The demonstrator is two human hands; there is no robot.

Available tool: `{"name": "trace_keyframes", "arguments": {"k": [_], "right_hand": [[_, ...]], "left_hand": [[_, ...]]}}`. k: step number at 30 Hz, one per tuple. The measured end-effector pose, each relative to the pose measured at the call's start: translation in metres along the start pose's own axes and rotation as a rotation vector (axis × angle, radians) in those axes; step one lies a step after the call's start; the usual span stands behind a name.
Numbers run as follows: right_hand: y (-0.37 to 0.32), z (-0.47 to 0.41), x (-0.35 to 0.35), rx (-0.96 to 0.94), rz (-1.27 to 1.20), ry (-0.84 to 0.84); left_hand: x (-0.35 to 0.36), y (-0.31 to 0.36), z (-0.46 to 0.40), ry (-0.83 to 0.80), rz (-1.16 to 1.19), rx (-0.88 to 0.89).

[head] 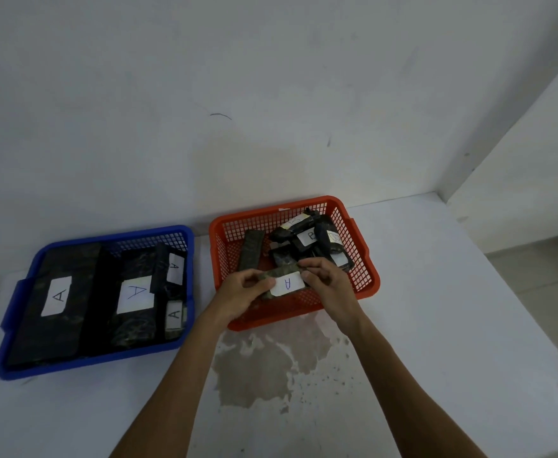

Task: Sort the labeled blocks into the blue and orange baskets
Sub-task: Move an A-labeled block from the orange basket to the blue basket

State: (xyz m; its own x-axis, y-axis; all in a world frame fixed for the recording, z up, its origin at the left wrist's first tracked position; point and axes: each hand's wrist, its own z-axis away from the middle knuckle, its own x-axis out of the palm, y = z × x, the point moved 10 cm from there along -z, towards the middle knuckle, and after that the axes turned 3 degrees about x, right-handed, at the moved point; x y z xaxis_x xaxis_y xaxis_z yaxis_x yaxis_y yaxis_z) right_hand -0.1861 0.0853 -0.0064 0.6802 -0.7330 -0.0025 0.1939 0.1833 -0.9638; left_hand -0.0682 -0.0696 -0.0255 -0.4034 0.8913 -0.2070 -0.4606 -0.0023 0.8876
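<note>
Both hands, left hand (242,292) and right hand (328,280), each grip clenched on one dark block (282,279) (white label "A"), held over the orange basket (290,309), blue basket (16,292) to the left on the white bench (436,325)

I'm seeing dim, flat, bluish light with no glare, a soft shadow on the wall (238,153) behind the orange basket (363,259), wide-angle bending along the table edge (535,358) at right, mild softness overall, and dark blocks in the blue basket (16,292) losing detail.
</note>
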Motion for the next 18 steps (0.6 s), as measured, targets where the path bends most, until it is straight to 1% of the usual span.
{"name": "trace_keyframes", "arguments": {"k": [1,3,5,7,9,11,12,14,16,18], "right_hand": [[-0.002,-0.002,0.004,-0.004,-0.001,-0.001],[-0.007,-0.007,0.018,-0.027,0.009,-0.024],[-0.01,-0.012,0.035,-0.042,0.018,-0.056],[-0.008,-0.018,0.048,-0.021,0.067,-0.097],[0.002,-0.021,0.051,-0.018,0.218,-0.114],[0.012,-0.022,0.045,-0.036,0.367,-0.086],[0.015,-0.021,0.042,-0.046,0.426,-0.068],[0.016,-0.02,0.039,-0.089,0.541,-0.048],[0.014,-0.019,0.039,-0.124,0.641,-0.042],[0.013,-0.018,0.035,-0.131,0.72,-0.021]], "left_hand": [[-0.001,0.002,0.003,-0.039,-0.068,0.015],[-0.003,0.005,0.009,-0.112,-0.118,0.014],[-0.016,0.006,0.017,-0.089,-0.134,0.026],[-0.046,0.003,0.028,0.035,-0.081,0.054],[-0.092,-0.011,0.046,0.25,-0.01,0.06],[-0.143,-0.036,0.072,0.49,-0.008,0.012],[-0.162,-0.051,0.083,0.572,-0.009,-0.026],[-0.184,-0.079,0.098,0.638,-0.052,-0.099],[-0.189,-0.097,0.1,0.627,-0.138,-0.156],[-0.184,-0.101,0.098,0.62,-0.209,-0.168]]}}
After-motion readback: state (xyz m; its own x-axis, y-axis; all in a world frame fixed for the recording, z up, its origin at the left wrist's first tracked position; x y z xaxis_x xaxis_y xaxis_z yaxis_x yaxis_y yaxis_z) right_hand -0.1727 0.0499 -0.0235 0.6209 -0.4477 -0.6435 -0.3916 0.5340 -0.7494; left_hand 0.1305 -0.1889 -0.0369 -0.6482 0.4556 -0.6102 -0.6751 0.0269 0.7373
